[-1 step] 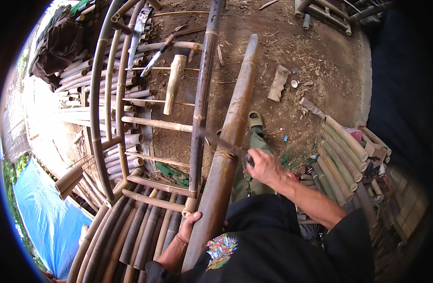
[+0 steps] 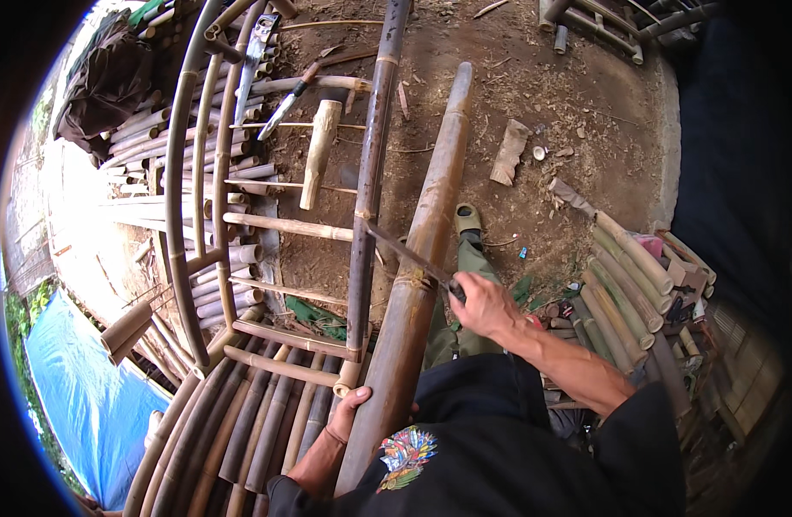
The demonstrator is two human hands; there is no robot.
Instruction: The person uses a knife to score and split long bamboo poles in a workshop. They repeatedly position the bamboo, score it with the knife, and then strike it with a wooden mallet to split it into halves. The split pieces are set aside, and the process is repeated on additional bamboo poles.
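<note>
A thick brown bamboo pole (image 2: 400,332) slants from my lap up toward the far ground. My left hand (image 2: 348,414) wraps round its near part, thumb on the left side and fingertips just showing on the right. In my closed right hand (image 2: 489,308) is the dark handle of a knife, and its long blade (image 2: 405,252) lies across the pole beside a node. The blade's tip reaches close to an upright of the bamboo frame (image 2: 367,198) on the left; whether they touch I cannot tell.
Left of me is a bamboo slat seat (image 2: 258,405). A wooden mallet (image 2: 321,155), another knife (image 2: 289,102) and a saw (image 2: 254,65) lie about the frame. Cut bamboo (image 2: 620,293) is heaped on the right. A blue tarp (image 2: 86,396) spreads at far left.
The knife blade, smeared by motion before, now shows sharply. My right hand and the pole's near end have shifted very slightly right.
</note>
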